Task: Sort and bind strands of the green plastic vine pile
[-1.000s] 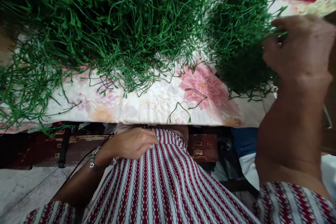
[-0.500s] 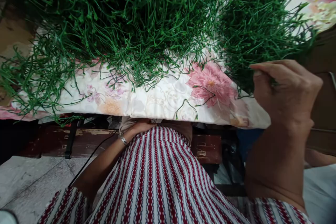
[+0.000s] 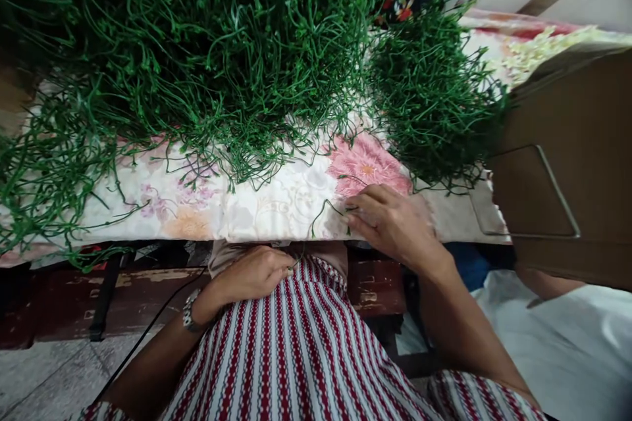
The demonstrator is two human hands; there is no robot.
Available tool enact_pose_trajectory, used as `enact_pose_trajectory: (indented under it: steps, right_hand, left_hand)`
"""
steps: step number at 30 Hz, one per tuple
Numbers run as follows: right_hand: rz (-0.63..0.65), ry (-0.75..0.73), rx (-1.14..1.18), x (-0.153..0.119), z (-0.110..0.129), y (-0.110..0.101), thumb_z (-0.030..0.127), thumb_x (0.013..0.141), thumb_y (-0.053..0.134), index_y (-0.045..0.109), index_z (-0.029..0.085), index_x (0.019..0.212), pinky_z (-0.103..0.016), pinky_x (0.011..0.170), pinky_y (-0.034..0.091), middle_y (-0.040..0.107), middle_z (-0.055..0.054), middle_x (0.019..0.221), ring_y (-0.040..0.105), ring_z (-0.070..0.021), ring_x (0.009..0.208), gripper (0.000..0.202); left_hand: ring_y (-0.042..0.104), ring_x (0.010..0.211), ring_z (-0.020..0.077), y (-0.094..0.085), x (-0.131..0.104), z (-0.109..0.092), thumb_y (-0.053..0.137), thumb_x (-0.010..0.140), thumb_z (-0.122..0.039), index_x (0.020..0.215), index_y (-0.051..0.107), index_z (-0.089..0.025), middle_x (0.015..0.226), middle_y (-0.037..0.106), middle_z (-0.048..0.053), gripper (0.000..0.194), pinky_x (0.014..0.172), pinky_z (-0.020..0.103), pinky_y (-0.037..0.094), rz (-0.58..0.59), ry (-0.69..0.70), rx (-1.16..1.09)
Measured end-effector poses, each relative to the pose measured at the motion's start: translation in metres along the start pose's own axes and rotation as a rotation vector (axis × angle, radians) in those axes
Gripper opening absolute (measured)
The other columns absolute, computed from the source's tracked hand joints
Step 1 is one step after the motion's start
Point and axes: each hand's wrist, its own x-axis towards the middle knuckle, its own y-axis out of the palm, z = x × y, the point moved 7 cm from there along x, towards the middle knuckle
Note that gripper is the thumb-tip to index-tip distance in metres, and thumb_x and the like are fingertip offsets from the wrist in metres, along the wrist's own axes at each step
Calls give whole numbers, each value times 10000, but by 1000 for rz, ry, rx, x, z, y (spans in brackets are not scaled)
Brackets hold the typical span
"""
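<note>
Low over my lap, my left hand [image 3: 257, 272] is curled closed, with a thin green stem between thumb and fingertips. At the front of the flowered cloth, my right hand [image 3: 390, 222] has its thumb and forefinger pinched together. A bit of green shows at those fingertips, beside a loose forked green plastic stem [image 3: 324, 205] on the cloth. Another stem lies partly behind the fingers. Beyond both hands rises a large heap of green plastic stems [image 3: 222, 59]. A smaller heap [image 3: 434, 99] stands to its right.
The flowered cloth [image 3: 266, 210] covers the table up to its front edge. A cardboard box [image 3: 567, 164] stands at the right, close to a person in white [image 3: 567, 342]. Pale yellow pieces [image 3: 538, 52] lie behind the box. More green stems [image 3: 64, 171] hang over the left front edge.
My right hand has come left and down from the smaller heap to the loose stems at the cloth's front. My left hand has risen into fuller view, and the camera view has shifted right.
</note>
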Motion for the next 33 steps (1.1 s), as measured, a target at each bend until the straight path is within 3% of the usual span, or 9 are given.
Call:
enact_pose_trajectory:
  steps: [4,8,11,15,20,25,27,30,33]
  right_hand:
    - [25,70,-74,4,13,17,266,847,484,585,150,793,-328,722,399,571,-87,783,498,-206,768,163]
    - [-61,84,-56,3,12,10,203,856,435,543,155,757,-309,692,376,562,-81,778,476,-189,728,155]
    - [-146,157,-101,-2,-10,-4,220,874,411,528,152,796,-304,701,365,555,-82,799,479,-189,749,156]
    - [-126,229,-237,-1,-39,2,239,872,421,531,149,830,-320,716,356,557,-95,826,490,-212,778,149]
    - [-114,280,-159,2,-54,21,149,842,411,539,130,933,-305,693,367,571,-103,842,520,-212,799,158]
    - [-205,244,50,-4,-53,3,135,833,419,536,154,838,-302,700,415,562,-79,803,525,-189,778,119]
    - [-313,180,125,-7,-47,-13,143,843,415,533,161,842,-325,747,439,567,-97,874,531,-195,849,120]
    - [-461,13,140,-7,-33,-33,140,840,430,536,161,862,-396,869,436,530,-152,1119,491,-234,1071,110]
    - [-488,-125,169,-5,-25,-35,98,836,421,528,165,934,-344,835,478,555,-135,1070,531,-195,1034,160]
  left_hand:
    - [590,618,98,-28,-4,-55,414,884,-261,911,661,-176,751,681,27,262,592,208,446,97,99,-345]
    - [556,549,86,-58,9,-68,442,875,-296,973,645,-169,721,678,34,258,520,197,441,-63,34,-599]
    - [465,460,67,-79,31,-66,443,867,-300,955,639,-148,652,642,18,262,439,188,362,-218,-16,-515]
    - [407,438,62,-95,68,-73,425,847,-259,848,631,-129,561,564,-16,244,439,187,310,-249,3,-245]
    - [452,491,96,-95,107,-81,374,848,-281,700,590,-140,569,553,4,297,484,212,313,-211,17,91]
    - [526,639,161,-91,137,-78,345,825,-216,781,599,-143,706,608,63,268,596,273,369,-226,8,282]
    - [520,633,165,-88,145,-78,343,811,-193,792,603,-131,708,607,73,268,602,282,377,-196,9,286]
    - [507,597,130,-74,152,-85,415,751,-145,772,615,-133,696,612,41,202,581,245,386,-51,107,219]
    - [516,609,98,-60,153,-94,445,699,-75,754,620,-116,713,621,17,189,577,198,399,88,203,7]
